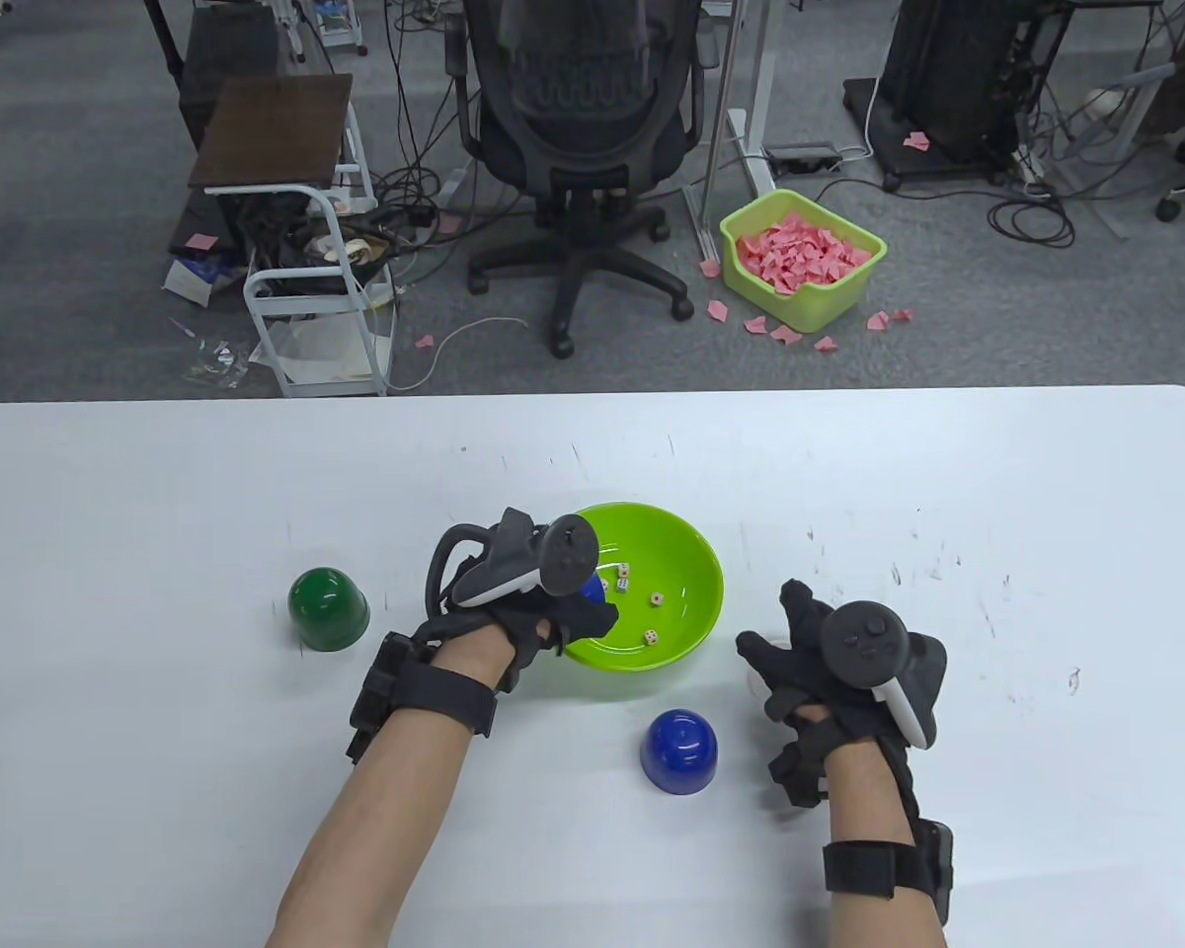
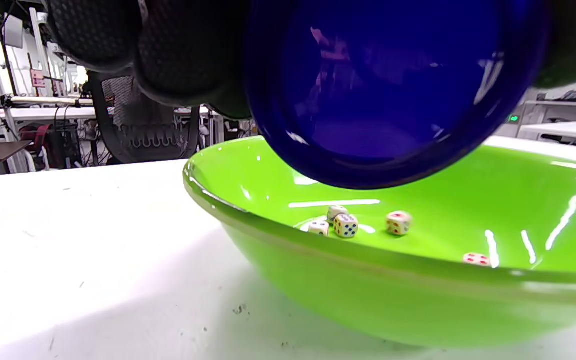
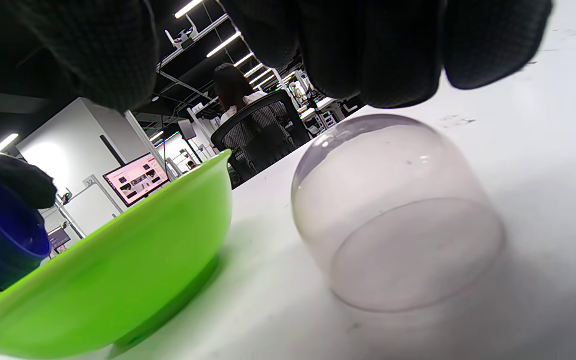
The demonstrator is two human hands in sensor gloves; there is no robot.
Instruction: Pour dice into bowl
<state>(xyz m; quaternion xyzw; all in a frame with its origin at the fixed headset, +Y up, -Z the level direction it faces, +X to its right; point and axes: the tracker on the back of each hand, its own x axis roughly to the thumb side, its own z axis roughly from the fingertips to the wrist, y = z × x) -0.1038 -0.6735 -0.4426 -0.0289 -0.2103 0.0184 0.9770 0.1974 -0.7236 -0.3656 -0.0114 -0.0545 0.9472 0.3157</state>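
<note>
My left hand (image 1: 578, 607) grips a blue cup (image 2: 393, 90) and holds it tipped on its side over the near left rim of the lime green bowl (image 1: 696, 558), its mouth facing into the bowl. Several small dice (image 1: 657, 598) lie on the bowl's floor, also seen in the left wrist view (image 2: 345, 225). The cup's inside shows no dice. My right hand (image 1: 785, 652) hovers with fingers spread just above a clear cup (image 3: 398, 215) that stands upside down on the table right of the bowl.
A second blue cup (image 1: 681, 750) stands upside down in front of the bowl. A dark green cup (image 1: 328, 607) stands upside down to the bowl's left. The white table (image 1: 997, 494) stretches beyond them.
</note>
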